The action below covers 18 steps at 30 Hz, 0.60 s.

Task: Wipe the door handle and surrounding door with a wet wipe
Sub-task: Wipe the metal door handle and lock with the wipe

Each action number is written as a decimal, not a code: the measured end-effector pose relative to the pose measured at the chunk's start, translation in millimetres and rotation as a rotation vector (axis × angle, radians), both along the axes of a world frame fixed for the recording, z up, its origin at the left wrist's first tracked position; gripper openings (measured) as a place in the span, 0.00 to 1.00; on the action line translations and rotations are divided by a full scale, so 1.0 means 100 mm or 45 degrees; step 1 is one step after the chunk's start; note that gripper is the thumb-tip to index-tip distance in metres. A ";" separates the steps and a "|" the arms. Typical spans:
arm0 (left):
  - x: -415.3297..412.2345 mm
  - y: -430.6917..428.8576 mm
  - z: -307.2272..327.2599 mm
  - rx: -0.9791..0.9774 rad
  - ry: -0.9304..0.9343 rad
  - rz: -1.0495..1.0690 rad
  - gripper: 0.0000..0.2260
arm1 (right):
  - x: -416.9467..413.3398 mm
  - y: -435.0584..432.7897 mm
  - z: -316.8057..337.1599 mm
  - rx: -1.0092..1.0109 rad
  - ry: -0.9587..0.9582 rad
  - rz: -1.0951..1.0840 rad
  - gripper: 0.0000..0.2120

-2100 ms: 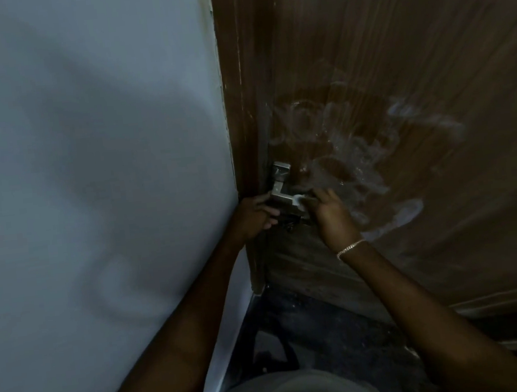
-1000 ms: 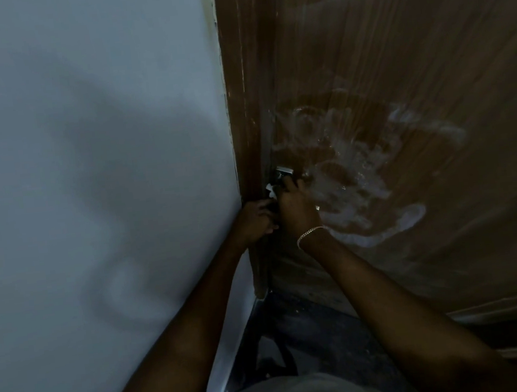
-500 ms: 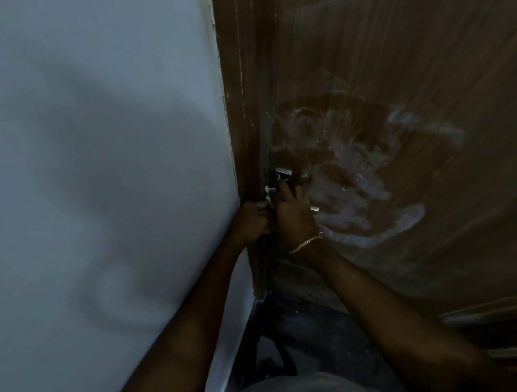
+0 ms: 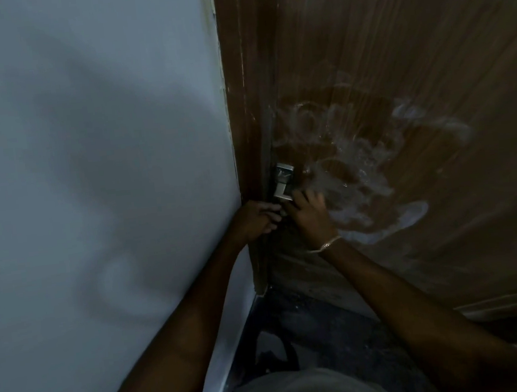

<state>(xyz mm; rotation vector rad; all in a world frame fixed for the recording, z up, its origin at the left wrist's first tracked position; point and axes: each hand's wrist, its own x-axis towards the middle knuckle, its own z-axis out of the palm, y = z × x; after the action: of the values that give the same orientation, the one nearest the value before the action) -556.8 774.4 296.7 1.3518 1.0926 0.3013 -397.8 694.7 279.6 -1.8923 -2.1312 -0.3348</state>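
A brown wooden door fills the right half, smeared with white wet streaks around the lock. The metal door handle sits at the door's left edge, its plate and lever showing. My right hand, with a thin bracelet on the wrist, presses against the lower end of the handle with fingers curled. The wet wipe is hidden under that hand. My left hand is curled around the door's edge just below and left of the handle, touching my right hand.
A pale wall takes up the whole left side and meets the brown door frame. Dark speckled floor lies below the door. The room is dim.
My right hand has slid down from the top of the handle to its lower end, uncovering the metal plate. My left hand has stayed at the door's edge.
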 end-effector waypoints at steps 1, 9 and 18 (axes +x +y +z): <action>0.00 -0.01 0.00 0.004 -0.020 -0.006 0.16 | 0.11 -0.10 -0.03 0.037 -0.003 -0.042 0.14; 0.17 0.01 -0.04 0.061 0.061 0.143 0.12 | 0.11 -0.08 0.15 0.094 0.094 -0.046 0.14; 0.14 0.06 -0.06 0.097 0.041 0.069 0.23 | 0.42 -0.24 0.12 0.135 0.053 -0.054 0.10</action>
<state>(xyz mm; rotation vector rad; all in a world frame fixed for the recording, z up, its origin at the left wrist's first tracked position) -543.0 780.4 291.2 1.4002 1.1556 0.3655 -356.1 670.4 291.4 -1.8709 -2.0078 -0.4057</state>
